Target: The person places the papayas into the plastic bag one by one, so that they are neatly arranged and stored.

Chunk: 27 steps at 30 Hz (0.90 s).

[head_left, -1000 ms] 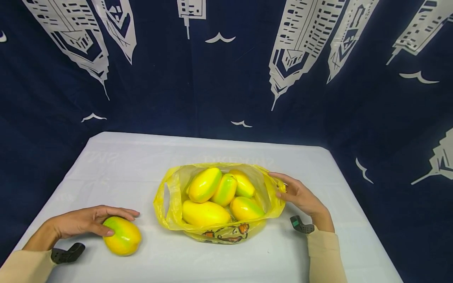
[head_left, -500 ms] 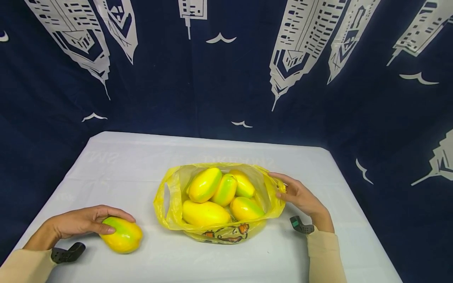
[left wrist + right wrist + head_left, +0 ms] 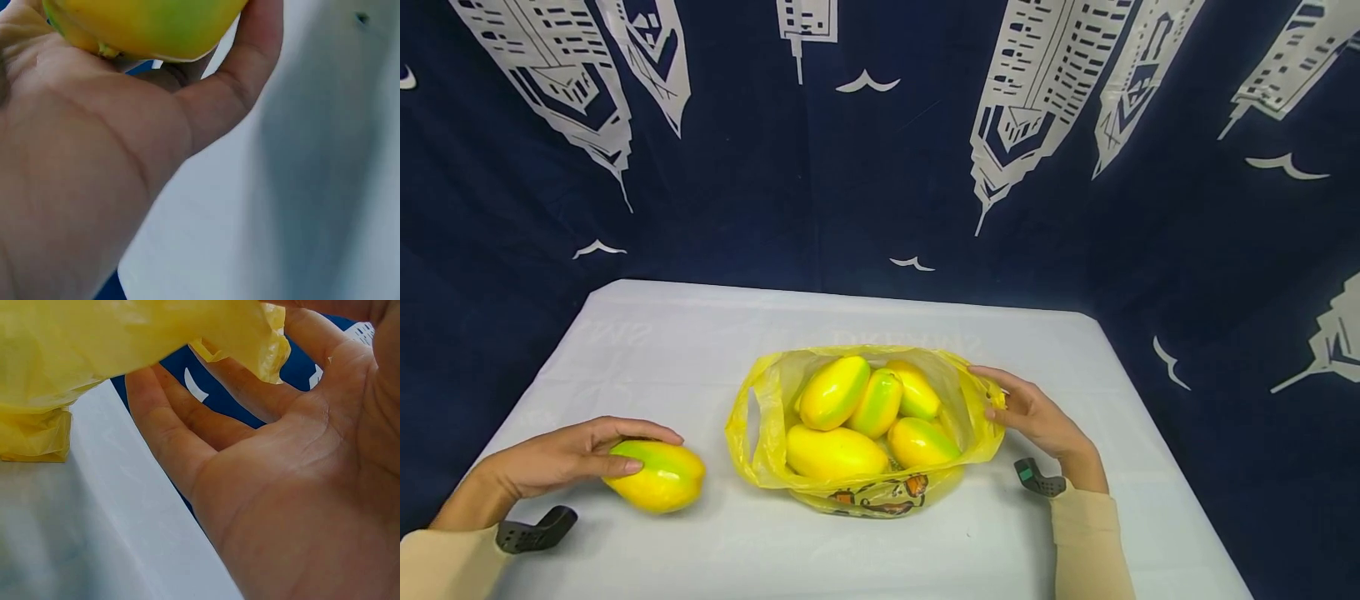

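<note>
In the head view my left hand [image 3: 576, 454] grips a smooth yellow-green mango-like fruit [image 3: 662, 483], thumb on the near side and fingers over the far side. The left wrist view shows the fruit's stem end [image 3: 107, 51] facing my palm. Whether it touches the table is unclear. To its right stands a yellow plastic bag [image 3: 880, 500], mouth open, holding several similar fruits [image 3: 837, 452]. My right hand [image 3: 1033, 417] holds the bag's right rim near its handle. Up close, the right wrist view has the thin plastic [image 3: 125, 350] between thumb and fingers [image 3: 165, 428].
A white cloth covers the table [image 3: 647, 350]. Behind and beside it hangs a dark blue curtain [image 3: 865, 183] with white building prints. The bag's left handle [image 3: 752, 425] stands up, facing the left hand. Each wrist wears a black device [image 3: 537, 532].
My left hand has drawn the fruit slightly away from me, turning it so its long side lies more sideways. The right hand and the bag have stayed in place.
</note>
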Each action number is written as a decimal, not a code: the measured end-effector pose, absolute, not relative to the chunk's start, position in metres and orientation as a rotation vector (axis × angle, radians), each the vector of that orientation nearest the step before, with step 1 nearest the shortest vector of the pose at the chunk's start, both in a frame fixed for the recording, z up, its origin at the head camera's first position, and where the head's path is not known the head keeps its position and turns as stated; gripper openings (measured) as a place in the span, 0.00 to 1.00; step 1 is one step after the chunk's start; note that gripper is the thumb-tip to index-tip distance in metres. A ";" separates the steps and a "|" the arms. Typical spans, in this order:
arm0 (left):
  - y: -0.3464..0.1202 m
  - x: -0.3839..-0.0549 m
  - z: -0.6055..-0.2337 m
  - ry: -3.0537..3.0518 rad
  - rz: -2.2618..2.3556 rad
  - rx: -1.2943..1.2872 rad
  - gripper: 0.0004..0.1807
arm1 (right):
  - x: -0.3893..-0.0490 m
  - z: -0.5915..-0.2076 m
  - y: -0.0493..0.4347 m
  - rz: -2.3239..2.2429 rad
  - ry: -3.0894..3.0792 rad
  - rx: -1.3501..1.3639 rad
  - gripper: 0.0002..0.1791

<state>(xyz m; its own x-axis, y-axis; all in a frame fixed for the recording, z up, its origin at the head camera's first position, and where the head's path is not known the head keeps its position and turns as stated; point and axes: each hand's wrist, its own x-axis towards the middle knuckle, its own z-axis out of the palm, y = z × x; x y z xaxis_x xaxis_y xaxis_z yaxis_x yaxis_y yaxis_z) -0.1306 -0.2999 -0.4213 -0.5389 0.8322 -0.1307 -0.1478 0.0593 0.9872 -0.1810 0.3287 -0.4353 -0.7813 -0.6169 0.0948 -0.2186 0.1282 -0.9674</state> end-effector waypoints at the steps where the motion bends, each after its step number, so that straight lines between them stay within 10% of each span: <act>1: -0.299 -0.131 -0.419 1.578 1.594 0.727 0.26 | -0.181 -0.436 0.329 -1.698 2.077 -0.811 0.33; 27: -0.187 -0.134 -0.347 2.261 1.571 0.634 0.24 | -0.181 -0.434 0.328 -1.674 2.108 -0.810 0.33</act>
<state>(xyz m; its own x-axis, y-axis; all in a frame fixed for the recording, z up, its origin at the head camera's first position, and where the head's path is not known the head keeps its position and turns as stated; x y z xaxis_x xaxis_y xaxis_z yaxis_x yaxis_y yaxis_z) -0.1343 -0.1867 -0.3466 -0.8522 0.5232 -0.0059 0.1769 0.2988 0.9378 -0.1806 0.3284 -0.4344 -0.7844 -0.6137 0.0905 -0.2271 0.1483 -0.9625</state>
